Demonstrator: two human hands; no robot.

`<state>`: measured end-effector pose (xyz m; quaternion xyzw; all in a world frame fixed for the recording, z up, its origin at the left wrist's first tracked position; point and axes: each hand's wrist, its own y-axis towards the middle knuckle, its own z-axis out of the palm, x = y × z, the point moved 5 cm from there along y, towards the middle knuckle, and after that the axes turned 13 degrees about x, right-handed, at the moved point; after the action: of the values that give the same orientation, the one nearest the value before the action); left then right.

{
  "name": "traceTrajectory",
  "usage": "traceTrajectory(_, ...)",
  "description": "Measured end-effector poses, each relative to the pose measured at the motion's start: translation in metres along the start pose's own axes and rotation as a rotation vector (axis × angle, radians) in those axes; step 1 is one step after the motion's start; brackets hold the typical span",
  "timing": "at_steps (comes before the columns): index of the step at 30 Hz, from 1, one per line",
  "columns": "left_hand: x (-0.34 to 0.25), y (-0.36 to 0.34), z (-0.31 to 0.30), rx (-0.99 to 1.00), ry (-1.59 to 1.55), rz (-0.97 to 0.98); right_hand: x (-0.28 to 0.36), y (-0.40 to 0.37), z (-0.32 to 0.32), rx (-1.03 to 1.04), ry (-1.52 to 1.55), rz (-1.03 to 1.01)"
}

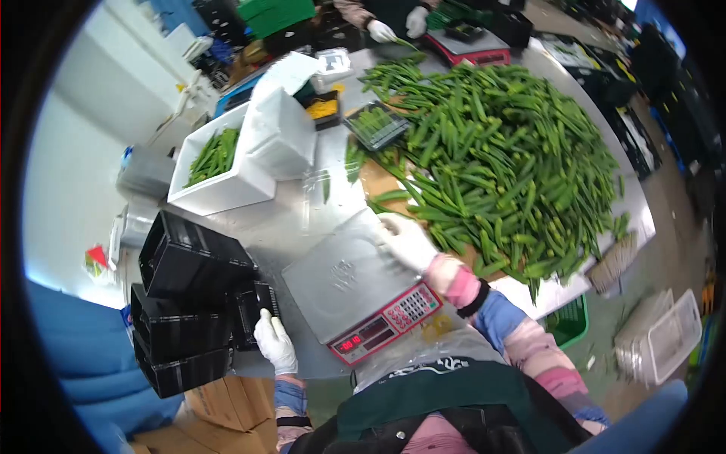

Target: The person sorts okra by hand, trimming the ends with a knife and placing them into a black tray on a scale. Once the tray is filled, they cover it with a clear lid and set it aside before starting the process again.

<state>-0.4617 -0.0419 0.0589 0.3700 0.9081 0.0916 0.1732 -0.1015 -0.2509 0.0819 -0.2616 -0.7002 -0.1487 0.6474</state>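
My left hand (275,342), in a white glove, grips the near right edge of a small black plastic tray (246,314) beside the stacked trays. Over the right edge of the scale's metal plate (352,276) is my gloved right hand (408,240). Its fingers are apart, slightly blurred, with nothing visible in them. The red scale (386,325) shows lit red digits. Right beside this hand a large heap of green okra (499,174) covers much of the metal table. A packed clear-lidded tray of okra (376,125) rests at the heap's left edge.
Stacks of black trays (189,325) stand left of the scale. Behind them is a white foam box (227,189) holding okra. Across the table a co-worker's gloved hands (381,31) are near another red scale (473,53). A green crate (569,321) sits below the right edge.
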Motion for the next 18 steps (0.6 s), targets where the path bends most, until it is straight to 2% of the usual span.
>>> traceTrajectory(2,0.006,-0.007,-0.002,-0.111,0.047,-0.086,-0.002,-0.016,0.021,0.004,-0.25,-0.093)
traceTrajectory(3,0.017,-0.011,0.001,-0.154,0.132,-0.093,-0.007,-0.031,0.022,0.048,-0.233,-0.087)
traceTrajectory(6,0.041,-0.018,0.013,0.03,0.149,-0.128,-0.049,-0.073,0.002,0.061,-0.159,0.0)
traceTrajectory(7,0.045,-0.015,0.015,0.108,0.12,-0.216,-0.056,-0.09,-0.009,0.033,-0.157,0.099)
traceTrajectory(8,0.048,-0.011,0.015,0.148,0.041,-0.249,-0.06,-0.11,-0.02,0.039,-0.092,0.184)
traceTrajectory(9,0.053,-0.009,0.009,0.178,-0.022,-0.301,-0.062,-0.128,-0.03,0.01,-0.17,0.208)
traceTrajectory(10,0.062,-0.006,0.014,0.193,-0.243,-0.408,-0.078,-0.145,-0.038,-0.052,-0.198,0.197)
traceTrajectory(11,0.058,-0.005,0.008,0.19,-0.348,-0.403,-0.101,-0.162,-0.046,-0.076,-0.203,0.272)
traceTrajectory(12,0.076,-0.004,0.011,0.241,-0.349,-0.4,-0.099,-0.178,-0.051,-0.095,-0.058,0.392)
traceTrajectory(13,0.087,-0.005,0.016,0.16,-0.458,-0.474,-0.125,-0.192,-0.057,-0.148,0.089,0.396)
traceTrajectory(14,0.1,-0.005,0.023,0.181,-0.444,-0.394,-0.137,-0.202,-0.063,-0.151,0.121,0.332)
traceTrajectory(15,0.111,-0.006,0.027,0.137,-0.442,-0.394,-0.139,-0.211,-0.062,-0.188,0.243,0.34)
traceTrajectory(18,0.121,-0.003,0.03,0.086,-0.46,-0.437,-0.159,-0.221,-0.055,-0.208,0.294,0.338)
